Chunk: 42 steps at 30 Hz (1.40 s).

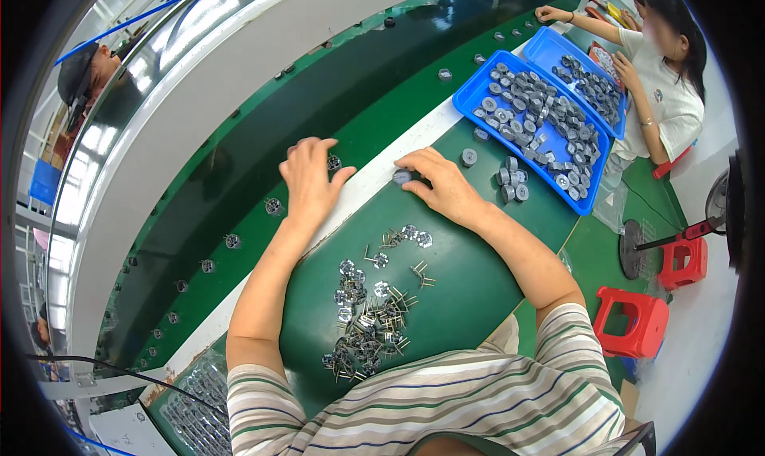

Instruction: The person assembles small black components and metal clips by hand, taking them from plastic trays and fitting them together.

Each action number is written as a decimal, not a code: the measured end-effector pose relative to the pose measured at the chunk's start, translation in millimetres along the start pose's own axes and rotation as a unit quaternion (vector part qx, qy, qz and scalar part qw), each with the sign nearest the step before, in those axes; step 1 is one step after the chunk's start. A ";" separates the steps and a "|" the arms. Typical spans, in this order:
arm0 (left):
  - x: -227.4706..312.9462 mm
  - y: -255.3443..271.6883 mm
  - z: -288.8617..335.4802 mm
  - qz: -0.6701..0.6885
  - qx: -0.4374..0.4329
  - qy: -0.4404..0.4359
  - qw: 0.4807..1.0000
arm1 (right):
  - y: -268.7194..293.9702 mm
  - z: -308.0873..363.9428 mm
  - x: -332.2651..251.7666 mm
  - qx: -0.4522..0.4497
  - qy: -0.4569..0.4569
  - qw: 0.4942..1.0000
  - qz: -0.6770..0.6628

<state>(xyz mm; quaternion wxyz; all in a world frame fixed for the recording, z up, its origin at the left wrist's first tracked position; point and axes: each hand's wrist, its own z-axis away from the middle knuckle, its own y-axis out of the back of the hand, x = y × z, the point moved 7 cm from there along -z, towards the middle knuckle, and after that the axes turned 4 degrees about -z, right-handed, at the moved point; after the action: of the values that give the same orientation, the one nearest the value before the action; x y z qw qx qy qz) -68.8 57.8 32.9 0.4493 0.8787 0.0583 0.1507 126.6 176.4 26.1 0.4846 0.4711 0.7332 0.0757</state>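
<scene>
My left hand (309, 181) reaches over the dark green conveyor belt with its fingers and thumb spread apart. In the gap between thumb and index finger is a small round part (333, 163); whether a fingertip touches it I cannot tell. Over the green worktable (470, 269), beside the white edge strip, my right hand (442, 187) pinches a grey round cap (402, 177) between thumb and fingers. Several more grey caps (511, 177) sit to the right of that hand. Closer to my body lies a pile of small circuit boards with metal pins (362, 328).
Blue trays (586, 205) full of grey caps stand at the right. Spaced-out parts (232, 241) line the belt (263, 169). A co-worker (669, 82) sits at the far right, and another person (84, 74) is across the belt. Red stools (649, 328) and a fan (717, 205) stand right.
</scene>
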 end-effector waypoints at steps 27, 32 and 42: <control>71.8 -12.9 20.1 0.254 -0.192 -0.013 0.948 | 28.5 3.5 6.3 -0.128 -0.228 0.965 -0.035; 64.9 -25.4 25.1 0.256 -0.234 -0.052 0.937 | 24.6 6.1 1.8 -0.173 -0.073 0.980 -0.057; 68.2 -24.4 24.7 0.247 -0.219 -0.041 0.943 | 17.1 4.7 0.5 -0.207 -0.149 0.966 -0.049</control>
<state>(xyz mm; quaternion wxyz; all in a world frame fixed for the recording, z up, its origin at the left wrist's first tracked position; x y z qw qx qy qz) 4.5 69.4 14.1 0.5814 0.7505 -0.2138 0.2304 140.8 184.5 33.1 0.6783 0.3299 0.6434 0.1305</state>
